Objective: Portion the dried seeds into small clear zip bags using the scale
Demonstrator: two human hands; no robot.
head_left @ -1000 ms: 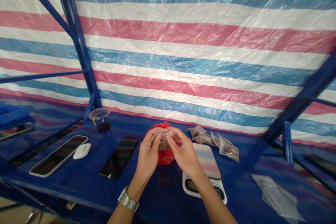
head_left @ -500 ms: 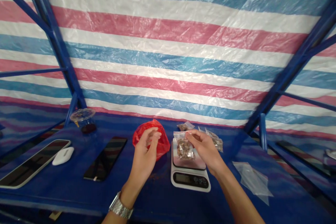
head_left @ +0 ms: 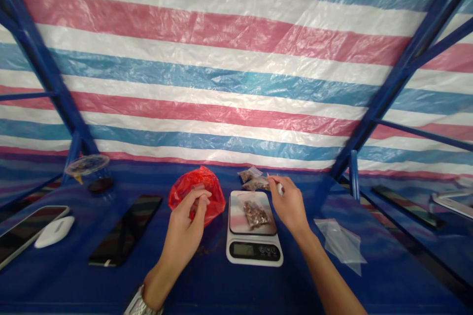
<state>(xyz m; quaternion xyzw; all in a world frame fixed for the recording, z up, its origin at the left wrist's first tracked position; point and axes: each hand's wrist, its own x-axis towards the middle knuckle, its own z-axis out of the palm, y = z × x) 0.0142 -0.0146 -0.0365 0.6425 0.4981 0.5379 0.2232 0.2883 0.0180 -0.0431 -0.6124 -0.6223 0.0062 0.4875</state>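
Clear zip bag of brown pieces [head_left: 254, 215] sitting right on the pan of the white digital kitchen scale [head_left: 254, 251]! Left hand [head_left: 185, 219] curled closed just over the red plastic bag [head_left: 210, 197], and whether it's gripping anything, I can't tell. Right hand [head_left: 290, 204] pinched shut beside the scale, fingertips near two more small bags [head_left: 253, 178].

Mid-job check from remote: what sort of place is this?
Probably a makeshift weighing and packing stall: a digital scale on a blue metal table, small zip bags of brown pieces, and a striped tarpaulin wall.
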